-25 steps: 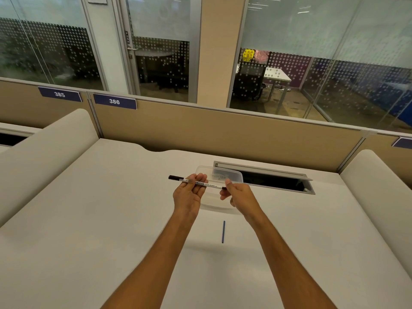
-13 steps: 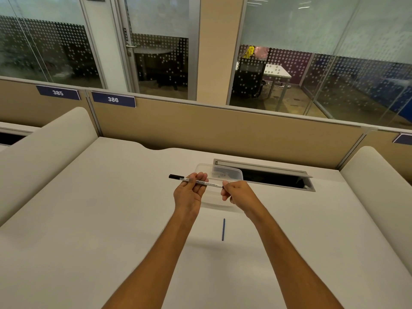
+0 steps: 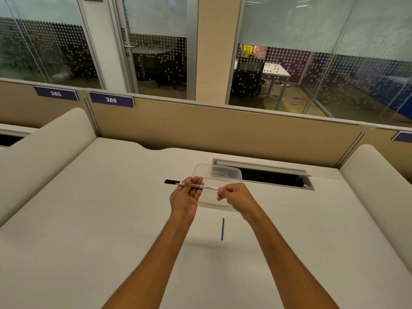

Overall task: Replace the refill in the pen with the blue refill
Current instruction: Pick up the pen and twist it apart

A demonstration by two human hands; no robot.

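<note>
Both hands hold the pen (image 3: 193,185) level above the white desk (image 3: 111,219), left hand (image 3: 186,196) wrapped round its barrel, right hand (image 3: 234,195) pinching its end, while the blue refill (image 3: 222,229) lies on the desk just below them

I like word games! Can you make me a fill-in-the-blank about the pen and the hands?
1. The pen has a cap coloured ____.
2. The refill lying on the desk is coloured ____.
3. The hand pinching the pen's capless end is the ____ hand.
4. The left hand grips the pen's ____.

Missing words: black; blue; right; middle
</note>
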